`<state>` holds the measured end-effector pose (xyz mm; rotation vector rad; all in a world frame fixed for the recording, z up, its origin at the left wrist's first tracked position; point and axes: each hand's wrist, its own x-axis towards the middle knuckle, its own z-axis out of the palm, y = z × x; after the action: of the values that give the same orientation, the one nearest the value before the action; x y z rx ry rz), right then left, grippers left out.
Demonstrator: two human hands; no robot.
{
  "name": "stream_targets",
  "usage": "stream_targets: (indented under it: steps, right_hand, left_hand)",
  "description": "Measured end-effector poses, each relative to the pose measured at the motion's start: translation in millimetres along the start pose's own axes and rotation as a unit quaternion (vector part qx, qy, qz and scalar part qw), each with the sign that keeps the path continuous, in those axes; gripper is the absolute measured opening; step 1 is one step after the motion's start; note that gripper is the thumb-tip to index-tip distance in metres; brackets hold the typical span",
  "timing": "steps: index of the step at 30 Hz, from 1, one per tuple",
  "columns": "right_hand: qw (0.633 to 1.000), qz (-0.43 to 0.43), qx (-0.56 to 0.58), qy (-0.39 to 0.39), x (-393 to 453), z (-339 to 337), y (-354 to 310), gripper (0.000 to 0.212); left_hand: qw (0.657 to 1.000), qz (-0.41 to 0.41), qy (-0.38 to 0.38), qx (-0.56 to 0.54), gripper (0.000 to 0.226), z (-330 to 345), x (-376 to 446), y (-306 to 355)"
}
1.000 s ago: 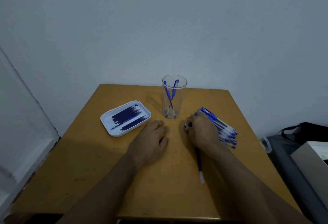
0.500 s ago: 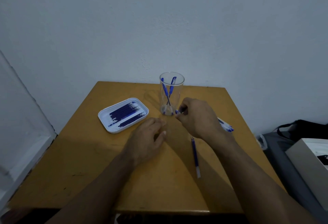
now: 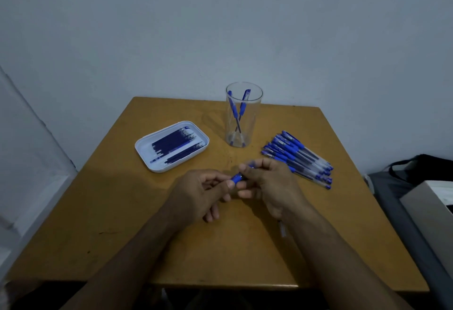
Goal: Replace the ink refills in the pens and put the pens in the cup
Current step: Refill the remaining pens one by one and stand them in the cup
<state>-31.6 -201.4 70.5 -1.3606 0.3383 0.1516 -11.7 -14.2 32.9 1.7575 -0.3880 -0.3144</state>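
**Both hands holding one blue pen above the table**

At the left, a white tray (image 3: 157, 162) is sitting on the wooden table (image 3: 98, 223), carrying a row of dark blue ink refills (image 3: 175, 146) lying side by side. Moving right, the left hand (image 3: 196, 194) is pinching the blue end of a pen (image 3: 237, 177) between thumb and fingers, its grip clamped on that pen. The right hand (image 3: 269, 184) is meeting it from the other side, fingers curled round the same pen, so only a short blue stretch is showing between the two hands; the rest of the barrel is hidden. Behind the hands, a clear cup (image 3: 241, 135) is standing upright with two blue pens (image 3: 239, 111) crossing inside it. Further right, a pile of blue-capped pens (image 3: 296, 157) with clear barrels is lying on the table, just beyond the right hand. Under the right wrist, a pale thin piece (image 3: 282, 230) is peeking out; what it is cannot be told. At the far right edge, a dark bag (image 3: 416, 167) and a pale box (image 3: 431, 201) are cut off.
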Motion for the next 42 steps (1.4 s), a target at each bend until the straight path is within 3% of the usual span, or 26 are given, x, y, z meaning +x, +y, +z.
stream_targets:
  steps: [7, 17, 22, 32, 37, 40, 42]
  right_hand:
    - [0.997, 0.024, 0.028, -0.065, 2.3, -19.4, 9.2, 0.027]
    - [0.993, -0.065, -0.048, -0.09, 0.9, -20.3, 11.6, 0.019]
    - [0.983, -0.1, -0.112, -0.103, -0.5, -19.6, 12.3, 0.014]
    - [0.977, -0.115, -0.144, -0.105, -2.3, -18.7, 12.9, 0.014]
    - [0.986, -0.105, -0.057, -0.115, -5.0, -17.0, 7.2, 0.009]
    - [0.985, -0.12, -0.085, -0.089, -7.9, -15.8, 0.7, 0.009]
    - [0.978, -0.156, -0.134, -0.022, -6.3, -16.8, 0.4, 0.009]
  left_hand:
    - [0.998, -0.002, -0.001, 0.055, 0.016, -4.8, 3.5, -4.5]
    - [0.987, 0.056, 0.0, 0.153, 0.022, -1.0, -0.2, -2.1]
    - [0.987, 0.065, -0.001, 0.15, 0.031, -3.9, 0.2, -5.5]
    - [0.986, 0.087, -0.008, 0.144, 0.026, -3.2, 0.6, -5.4]
    - [0.99, 0.072, 0.001, 0.119, 0.028, -6.5, 2.0, -6.4]
    - [0.99, 0.076, 0.02, 0.118, 0.018, -5.5, 1.8, -8.1]
    - [0.989, 0.069, 0.072, 0.11, 0.011, -3.9, 2.1, -8.4]
